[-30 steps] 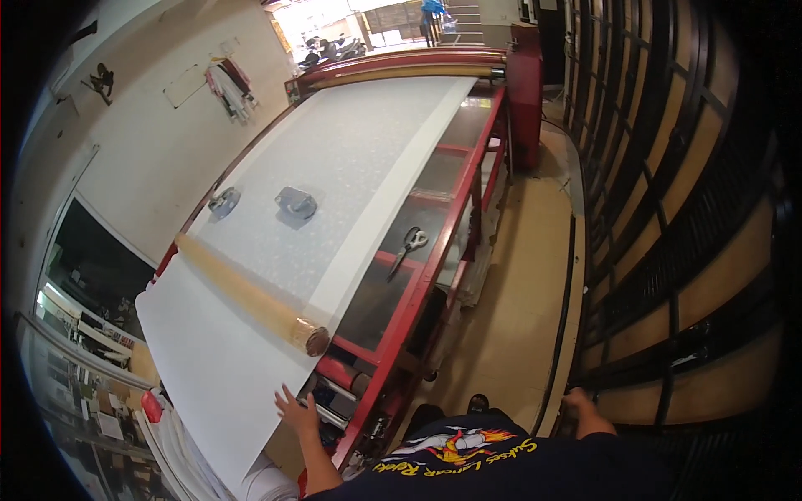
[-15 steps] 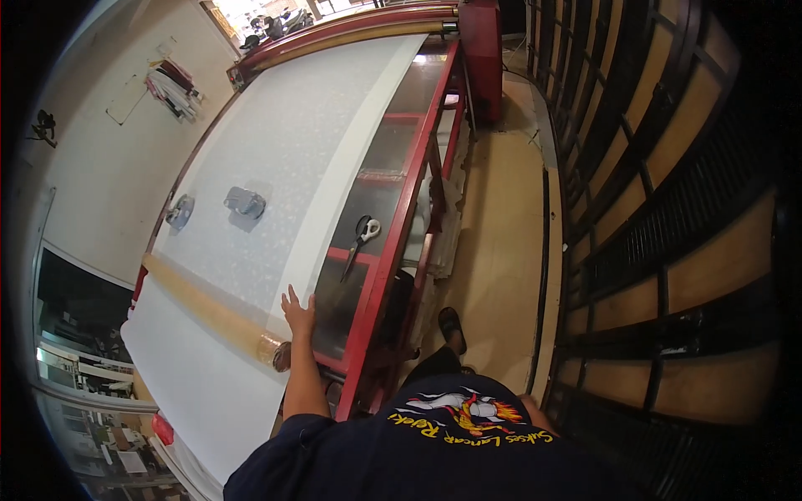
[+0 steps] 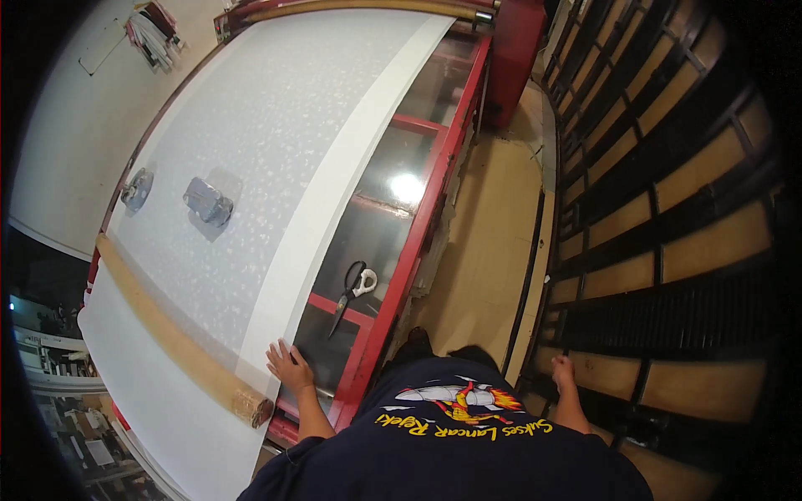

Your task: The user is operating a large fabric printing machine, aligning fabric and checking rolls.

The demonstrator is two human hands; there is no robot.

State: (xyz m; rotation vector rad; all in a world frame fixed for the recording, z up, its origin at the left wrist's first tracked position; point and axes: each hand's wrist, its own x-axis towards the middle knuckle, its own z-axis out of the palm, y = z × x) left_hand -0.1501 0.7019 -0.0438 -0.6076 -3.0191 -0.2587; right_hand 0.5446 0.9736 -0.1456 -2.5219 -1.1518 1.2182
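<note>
1. The tube, brown and wrapped at its near end, lies slantwise across the sheet.
2. The sheet is plain white on the near side of the tube; beyond the tube it is grey and speckled, with a plain white strip along its right edge.
3. The left hand is just beyond and to the right of the tube's near end, at the sheet's right edge. Its fingers are spread apart, palm down; whether they press on the sheet I cannot tell.
4. The right hand hangs well to the right of the tube, near the black grille. Its fingers look curled in together.
5. A grey block and a rounder grey lump sit on the sheet beyond the tube, the lump farther left.
6. The scissors lie to the right of the tube, on the dark panels of the red desk, blades pointing towards the person.
7. A brown roller crosses the desk's far end, well beyond the tube.
</note>
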